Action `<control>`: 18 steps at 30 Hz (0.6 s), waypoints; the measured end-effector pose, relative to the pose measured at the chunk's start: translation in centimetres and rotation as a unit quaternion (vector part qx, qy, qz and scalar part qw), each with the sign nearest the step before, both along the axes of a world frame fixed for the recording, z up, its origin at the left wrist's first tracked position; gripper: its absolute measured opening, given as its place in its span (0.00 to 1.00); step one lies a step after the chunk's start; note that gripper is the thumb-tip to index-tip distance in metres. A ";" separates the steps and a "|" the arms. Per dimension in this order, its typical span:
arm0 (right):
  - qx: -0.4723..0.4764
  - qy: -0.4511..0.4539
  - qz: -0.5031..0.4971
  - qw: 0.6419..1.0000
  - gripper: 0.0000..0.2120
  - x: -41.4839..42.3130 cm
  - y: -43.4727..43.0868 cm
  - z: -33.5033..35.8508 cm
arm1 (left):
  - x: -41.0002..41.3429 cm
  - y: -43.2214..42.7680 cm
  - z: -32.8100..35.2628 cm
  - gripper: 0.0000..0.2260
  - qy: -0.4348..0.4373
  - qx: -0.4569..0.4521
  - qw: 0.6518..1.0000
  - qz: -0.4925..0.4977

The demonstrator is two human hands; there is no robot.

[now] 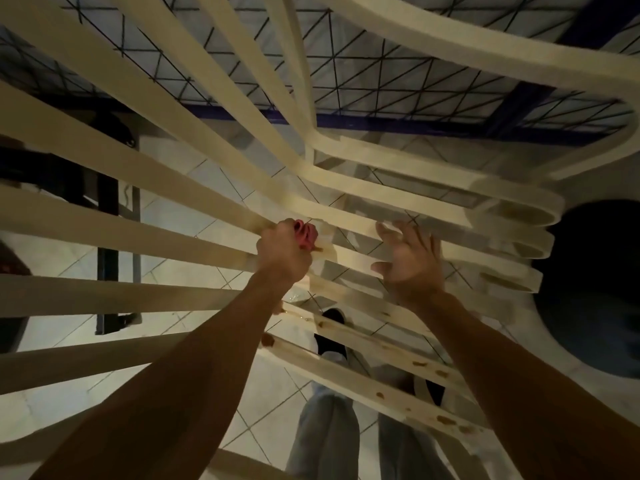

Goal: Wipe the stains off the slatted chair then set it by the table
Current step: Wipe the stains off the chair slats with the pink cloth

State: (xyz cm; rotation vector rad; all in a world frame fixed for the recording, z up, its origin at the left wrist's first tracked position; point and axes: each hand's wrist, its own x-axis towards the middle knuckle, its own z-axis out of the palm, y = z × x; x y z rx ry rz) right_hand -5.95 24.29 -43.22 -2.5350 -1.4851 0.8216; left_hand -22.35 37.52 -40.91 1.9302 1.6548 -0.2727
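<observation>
Head view: left hand (284, 250) presses pink cloth (305, 234) on slatted chair (145, 174).

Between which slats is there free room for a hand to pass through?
Wide open gaps lie between the cream plastic chair slats left of the left hand holding a pink cloth. Near the right hand, slats converge and gaps narrow.

The single head view looks steeply down, very close, through the slatted chair (194, 216) to the tiled floor (214, 188).
</observation>
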 end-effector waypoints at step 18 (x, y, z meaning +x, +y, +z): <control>-0.041 -0.015 -0.018 0.999 0.39 2.8 -4.2 0.7 | 1.9 -2.0 0.3 0.12 -0.021 0.028 0.997 -0.071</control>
